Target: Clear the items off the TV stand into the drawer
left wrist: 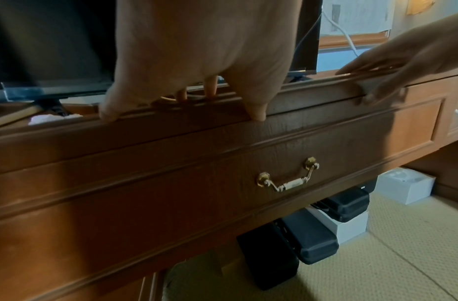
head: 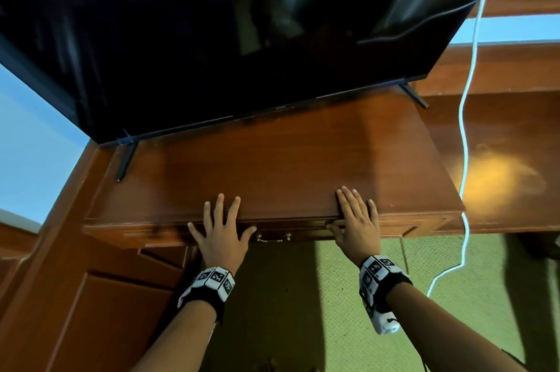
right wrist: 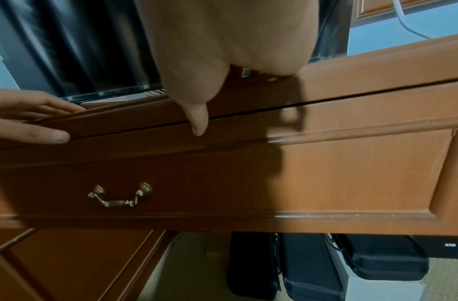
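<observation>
The wooden TV stand top [head: 272, 159] lies bare in the head view. My left hand [head: 222, 229] and right hand [head: 356, 217] lie flat on its front edge, fingers straight and spread, thumbs down on the drawer front. The drawer [right wrist: 274, 173] sits almost flush under the top, with a thin dark gap along its upper edge. Its brass handle [head: 273, 237] hangs between my hands, untouched. In the left wrist view a white crumpled thing [left wrist: 50, 119] and a pale stick [left wrist: 14, 117] show behind the upper edge at the left; I cannot tell whether they lie in the drawer.
A large black TV [head: 212, 38] stands on thin feet at the back of the stand. A white cable [head: 465, 159] hangs down past the right end. Black cases [right wrist: 313, 264] and white boxes [left wrist: 405, 187] sit on the green carpet [head: 333, 311] below. A cabinet door [head: 106, 311] is at lower left.
</observation>
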